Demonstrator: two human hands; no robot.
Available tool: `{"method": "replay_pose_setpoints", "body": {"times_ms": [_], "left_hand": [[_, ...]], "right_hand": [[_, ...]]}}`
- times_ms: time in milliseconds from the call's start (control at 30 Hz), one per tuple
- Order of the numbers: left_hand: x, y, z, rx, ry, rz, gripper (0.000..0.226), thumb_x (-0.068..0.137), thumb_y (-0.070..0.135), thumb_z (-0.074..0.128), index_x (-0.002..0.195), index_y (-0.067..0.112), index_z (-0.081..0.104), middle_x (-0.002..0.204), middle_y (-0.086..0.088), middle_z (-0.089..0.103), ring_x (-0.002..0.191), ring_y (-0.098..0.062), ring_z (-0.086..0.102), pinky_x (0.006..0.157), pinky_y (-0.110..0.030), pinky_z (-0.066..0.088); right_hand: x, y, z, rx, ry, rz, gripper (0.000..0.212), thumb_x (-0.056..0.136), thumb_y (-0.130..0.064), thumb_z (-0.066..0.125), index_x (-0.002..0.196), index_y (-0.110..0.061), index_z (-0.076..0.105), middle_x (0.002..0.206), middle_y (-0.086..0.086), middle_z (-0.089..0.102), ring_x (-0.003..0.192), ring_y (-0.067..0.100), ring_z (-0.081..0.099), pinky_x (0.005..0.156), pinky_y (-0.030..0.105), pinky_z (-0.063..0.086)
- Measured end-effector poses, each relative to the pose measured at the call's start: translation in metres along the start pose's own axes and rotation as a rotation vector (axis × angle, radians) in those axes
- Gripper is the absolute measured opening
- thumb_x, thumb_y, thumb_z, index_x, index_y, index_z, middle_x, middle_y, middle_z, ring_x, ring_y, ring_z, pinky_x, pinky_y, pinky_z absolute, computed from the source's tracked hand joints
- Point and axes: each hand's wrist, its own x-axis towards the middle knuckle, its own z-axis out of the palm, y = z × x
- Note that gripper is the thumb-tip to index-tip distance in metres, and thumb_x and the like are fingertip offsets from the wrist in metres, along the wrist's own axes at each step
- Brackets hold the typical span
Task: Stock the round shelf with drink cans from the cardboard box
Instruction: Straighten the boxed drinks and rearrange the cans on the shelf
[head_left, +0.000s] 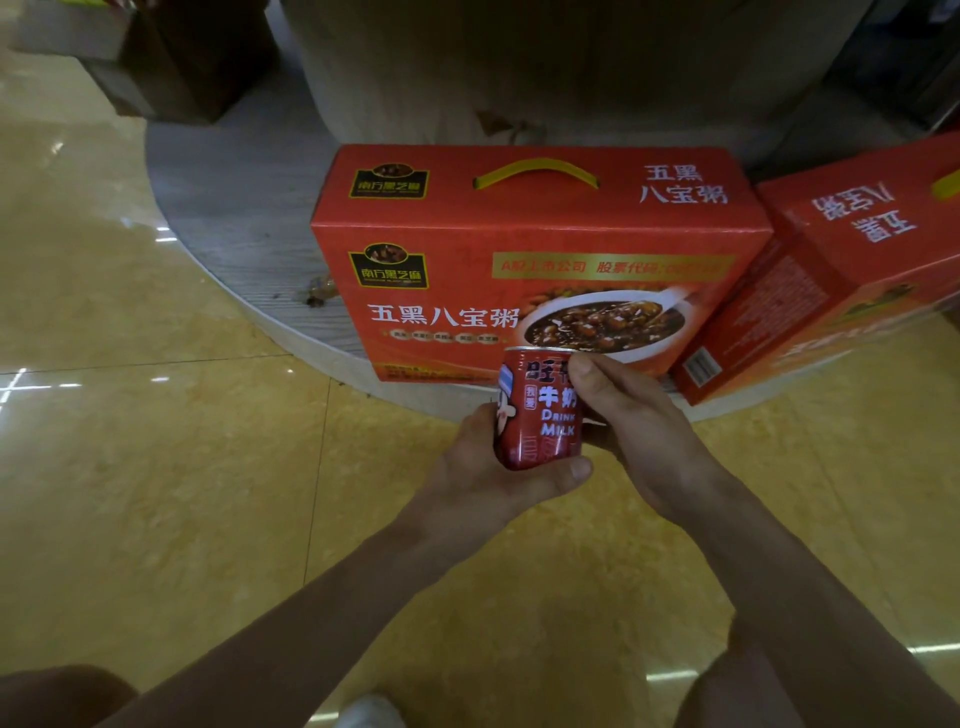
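A: From the head view, which step is in hand?

B: Carrying, I judge; the can (540, 410) is upright and held in the air over the floor (156, 467), just in front of the shelf (244, 223) edge; it is not yet set down.

A: And the hands?

B: Both have it. The left hand (493, 483) cups it from below and from the left, with the thumb curled across the lower front; the right hand (639, 431) wraps the right side, with the thumb pressed near the top rim; the other fingers are hidden behind the can.

A: What is on the shelf?

B: A red box (519, 249) with a yellow handle stands at the front edge, directly behind the can; a second red box (857, 260) leans just beside it on the right; bare grey shelf shows to the left of them, round the pillar (519, 67).

A: The cardboard box that the cans come from?

B: Brown shapes (171, 62) at the top left are too blurred to name; I cannot tell.

A: So the next move?

B: It likely calls for lifting the can over the shelf edge and carrying it left, clear of the red box; then setting it flat on the bare part; one hand would probably do, the other letting go first; a tilted landing near the rim could tip it to the floor.
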Motion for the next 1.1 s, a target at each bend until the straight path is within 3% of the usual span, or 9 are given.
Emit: {"method": "replay_pose_setpoints", "body": {"times_ms": [167,300,433,500,600,700,833,1000,1100], "left_hand": [[-0.003,0.002,-0.001,-0.105,-0.06,0.008,0.048,0.086,0.031,0.079,0.128,0.033,0.056,0.119,0.009,0.07,0.111,-0.008,0.067,0.094,-0.033,0.056],[-0.003,0.003,-0.001,-0.208,-0.052,-0.007,0.041,0.086,0.02,0.078,0.123,0.027,0.061,0.116,0.001,0.073,0.11,-0.016,0.069,0.095,-0.032,0.057],[0.001,-0.001,0.001,-0.312,-0.007,-0.061,0.052,0.072,0.032,0.089,0.117,0.024,0.064,0.113,-0.002,0.074,0.108,-0.02,0.071,0.101,-0.042,0.053],[0.001,-0.001,0.004,-0.355,0.008,-0.064,0.046,0.066,0.034,0.089,0.108,0.025,0.07,0.111,-0.006,0.075,0.108,-0.023,0.071,0.103,-0.046,0.052],[-0.004,0.005,0.012,-0.407,0.007,-0.047,0.03,0.073,0.024,0.081,0.101,0.021,0.072,0.107,-0.009,0.076,0.106,-0.026,0.071,0.1,-0.042,0.055],[-0.015,0.011,0.019,-0.437,0.01,-0.065,0.037,0.076,0.022,0.077,0.111,0.015,0.068,0.108,-0.012,0.074,0.105,-0.029,0.07,0.095,-0.037,0.057],[-0.039,0.016,0.027,-0.435,0.032,-0.158,0.052,0.073,0.024,0.08,0.119,0.01,0.063,0.108,-0.01,0.074,0.105,-0.03,0.07,0.095,-0.04,0.057],[-0.072,0.029,0.03,-0.385,0.043,-0.231,0.045,0.075,0.025,0.079,0.116,0.012,0.065,0.106,-0.01,0.074,0.103,-0.029,0.071,0.097,-0.045,0.056],[-0.1,0.051,0.029,-0.393,0.01,-0.258,0.041,0.079,0.023,0.076,0.117,0.011,0.064,0.107,-0.01,0.074,0.104,-0.028,0.07,0.092,-0.038,0.057]], "right_hand": [[-0.003,-0.003,0.002,-0.034,0.044,-0.035,0.047,0.091,-0.051,0.052,0.124,-0.021,0.066,0.114,-0.001,0.073,0.107,0.016,0.07,0.095,0.043,0.056],[-0.004,-0.006,0.006,-0.138,0.043,-0.084,0.041,0.096,-0.054,0.051,0.118,-0.025,0.068,0.11,-0.003,0.074,0.104,0.014,0.07,0.096,0.048,0.056],[-0.003,-0.01,0.005,-0.173,0.012,-0.075,0.04,0.095,-0.053,0.049,0.119,-0.028,0.068,0.11,-0.005,0.074,0.105,0.014,0.07,0.097,0.051,0.054],[-0.005,-0.014,0.003,-0.171,-0.008,-0.059,0.038,0.096,-0.05,0.05,0.122,-0.028,0.068,0.112,-0.006,0.074,0.106,0.013,0.07,0.098,0.051,0.053],[-0.013,-0.024,0.001,-0.152,-0.008,-0.045,0.034,0.099,-0.041,0.05,0.122,-0.026,0.068,0.112,-0.007,0.074,0.107,0.012,0.069,0.099,0.049,0.054],[-0.025,-0.031,0.002,-0.136,0.055,-0.001,0.03,0.098,-0.04,0.052,0.117,-0.026,0.071,0.11,-0.008,0.075,0.105,0.011,0.07,0.097,0.05,0.054],[-0.048,-0.034,0.004,-0.156,0.086,0.095,0.026,0.099,-0.044,0.054,0.113,-0.031,0.072,0.105,-0.006,0.076,0.101,0.014,0.071,0.093,0.054,0.055],[-0.082,-0.044,0.015,-0.121,0.123,0.188,0.028,0.099,-0.041,0.054,0.117,-0.026,0.07,0.104,-0.002,0.076,0.099,0.016,0.071,0.093,0.054,0.055],[-0.107,-0.064,0.019,-0.075,0.133,0.224,0.026,0.102,-0.031,0.055,0.121,-0.02,0.069,0.106,0.0,0.076,0.102,0.018,0.071,0.094,0.051,0.056]]}}
